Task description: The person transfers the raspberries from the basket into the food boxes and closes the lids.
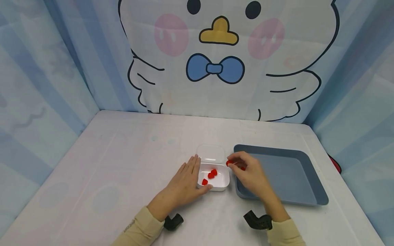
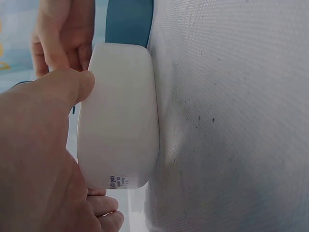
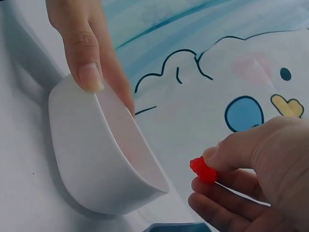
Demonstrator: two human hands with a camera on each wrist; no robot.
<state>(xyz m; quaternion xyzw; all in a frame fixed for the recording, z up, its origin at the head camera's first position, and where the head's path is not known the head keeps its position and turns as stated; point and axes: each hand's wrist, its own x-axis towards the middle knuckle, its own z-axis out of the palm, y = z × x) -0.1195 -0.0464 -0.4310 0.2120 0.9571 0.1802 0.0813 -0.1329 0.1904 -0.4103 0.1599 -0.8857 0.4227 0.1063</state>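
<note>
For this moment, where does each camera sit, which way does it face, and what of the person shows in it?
Head: looks down at the table; both forearms, left hand against the white box, right hand pinching a red piece by the blue tray.
Left wrist: low beside the box; thumb against its wall.
Right wrist: low; fingers pinch the red piece.
All three views show the box.
</note>
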